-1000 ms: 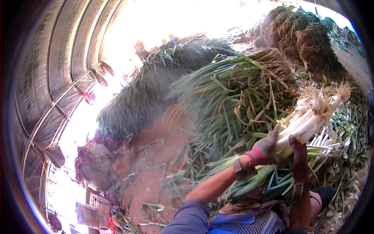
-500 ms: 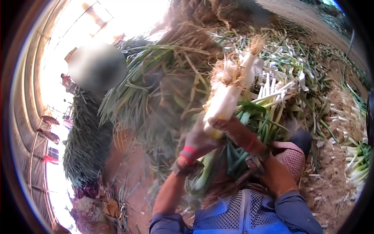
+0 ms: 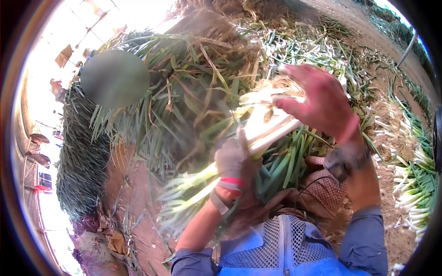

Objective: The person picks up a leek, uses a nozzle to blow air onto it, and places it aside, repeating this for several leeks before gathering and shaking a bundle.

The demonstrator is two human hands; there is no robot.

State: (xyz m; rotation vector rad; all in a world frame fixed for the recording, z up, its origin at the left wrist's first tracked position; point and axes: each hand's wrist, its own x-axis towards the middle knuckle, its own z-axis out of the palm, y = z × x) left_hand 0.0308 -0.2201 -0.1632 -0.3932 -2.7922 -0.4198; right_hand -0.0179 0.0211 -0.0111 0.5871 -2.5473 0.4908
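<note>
My left hand (image 3: 235,156), gloved with a red band at the wrist, is wrapped round a bunch of green onions (image 3: 271,133). The white stalks slant up to the right, and their leafy ends trail to the lower left past my wrist. Dry, stringy roots (image 3: 285,85) sit at the upper end of the bunch. My right hand (image 3: 320,99), in a reddish glove, is open beside those roots, thumb and fingers apart. More green onion leaves (image 3: 287,158) lie under the bunch, against my checkered trouser leg (image 3: 322,186).
A large heap of green onions (image 3: 184,78) rises ahead to the left, with another stack (image 3: 80,161) farther left. Trimmed green onions (image 3: 414,184) line the ground at right. Loose leaves and peelings (image 3: 317,50) cover the ground ahead. Bare soil (image 3: 138,202) shows at lower left.
My right hand has let go of the stalks and moved up to the right, beside the roots. The bunch has tilted over, leaves now to the lower left. My view has shifted slightly right.
</note>
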